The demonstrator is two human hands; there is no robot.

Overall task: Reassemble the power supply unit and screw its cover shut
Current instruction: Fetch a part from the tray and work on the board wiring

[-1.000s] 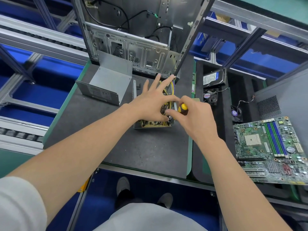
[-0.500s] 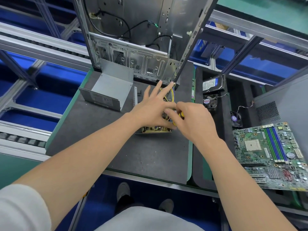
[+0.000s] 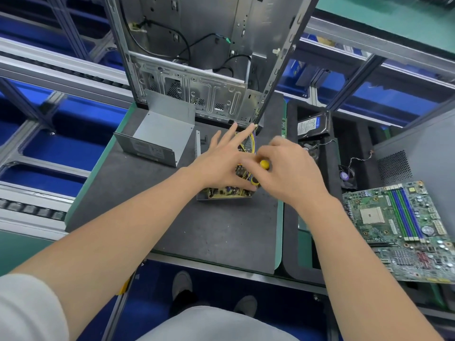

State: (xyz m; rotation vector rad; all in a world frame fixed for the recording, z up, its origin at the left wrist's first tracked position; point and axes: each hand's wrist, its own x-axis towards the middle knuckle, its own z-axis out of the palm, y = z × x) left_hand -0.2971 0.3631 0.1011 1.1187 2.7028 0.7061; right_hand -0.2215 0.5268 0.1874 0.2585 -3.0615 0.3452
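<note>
The right hand [image 3: 290, 173] is clamped around the yellow handle of a screwdriver [image 3: 264, 164], above the right side of the open power supply unit [image 3: 226, 193]. The left hand [image 3: 219, 161], at 9 o'clock of the right hand, rests on the unit with fingers straight and spread. The unit sits on a dark mat [image 3: 197, 232]. Its grey cover [image 3: 162, 134] lies apart at 10 o'clock. A computer chassis [image 3: 197, 70] stands at 12 o'clock. A motherboard [image 3: 403, 230] lies at 4 o'clock.

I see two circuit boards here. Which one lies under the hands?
The small tan power supply board, under the left hand and the right hand with its screwdriver. The large green motherboard lies apart on the right, untouched.
</note>
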